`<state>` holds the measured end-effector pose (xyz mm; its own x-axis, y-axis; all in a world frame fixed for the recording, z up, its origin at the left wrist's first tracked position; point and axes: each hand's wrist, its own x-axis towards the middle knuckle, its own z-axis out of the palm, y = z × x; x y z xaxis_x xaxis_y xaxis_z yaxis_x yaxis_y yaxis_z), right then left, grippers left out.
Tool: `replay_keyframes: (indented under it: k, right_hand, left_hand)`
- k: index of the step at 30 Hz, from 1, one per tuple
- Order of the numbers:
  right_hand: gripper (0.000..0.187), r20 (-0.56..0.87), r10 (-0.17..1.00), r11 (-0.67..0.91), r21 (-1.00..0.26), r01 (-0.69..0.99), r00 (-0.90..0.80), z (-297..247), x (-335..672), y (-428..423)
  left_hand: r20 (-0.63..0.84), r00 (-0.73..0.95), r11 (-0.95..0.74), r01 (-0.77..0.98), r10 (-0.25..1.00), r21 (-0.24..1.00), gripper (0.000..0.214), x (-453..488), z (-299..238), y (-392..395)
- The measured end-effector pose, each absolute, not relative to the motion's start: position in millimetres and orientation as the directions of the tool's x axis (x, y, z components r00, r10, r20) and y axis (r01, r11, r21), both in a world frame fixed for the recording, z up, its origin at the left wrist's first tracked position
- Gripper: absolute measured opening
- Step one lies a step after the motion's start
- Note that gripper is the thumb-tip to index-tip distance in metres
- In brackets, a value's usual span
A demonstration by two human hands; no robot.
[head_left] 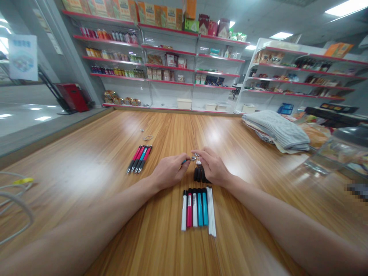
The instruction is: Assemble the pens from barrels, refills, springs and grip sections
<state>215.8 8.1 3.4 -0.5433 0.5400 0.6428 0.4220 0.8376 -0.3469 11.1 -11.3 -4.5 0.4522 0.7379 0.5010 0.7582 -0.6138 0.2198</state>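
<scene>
My left hand (169,171) and my right hand (212,165) meet over the middle of the wooden table (100,199). Both pinch a small metal pen part (193,158) held between their fingertips; a blue bit shows at the left fingers. Under the right hand lies a small heap of black caps (199,173). In front of me lies a row of pen barrels (194,209), white, red and teal, with thin white refills (211,211) beside them. Several assembled pens (139,158), red and teal, lie to the left.
Small springs or rings (148,137) lie farther back on the table. Folded cloths (278,130) and a clear container (336,151) sit at the right. Grey cable (15,203) is at the left edge. Store shelves (169,73) with goods stand behind.
</scene>
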Motion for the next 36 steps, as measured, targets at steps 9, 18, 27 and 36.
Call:
replay_keyframes:
  k: [9, 18, 27, 36]
  right_hand:
    - [0.022, 0.691, 0.522, 0.848, -0.358, 0.39, -0.501, 6, 215, 5]
    - [0.02, 0.723, 0.539, 0.832, -0.377, 0.406, -0.433, 5, 215, 4]
    - [0.014, 0.692, 0.635, 0.758, -0.472, 0.45, -0.343, 0, 215, 4]
    - [0.015, 0.662, 0.732, 0.562, -0.455, 0.691, -0.16, -4, 233, 30]
  left_hand:
    - [0.472, 0.492, -0.64, 0.734, 0.732, 0.228, 0.024, 10, 0, -15]
    - [0.466, 0.483, -0.627, 0.746, 0.742, 0.225, 0.024, 11, 0, -15]
    - [0.459, 0.471, -0.614, 0.752, 0.753, 0.237, 0.024, 11, -1, -14]
    - [0.452, 0.476, -0.611, 0.76, 0.755, 0.221, 0.023, 11, -1, -13]
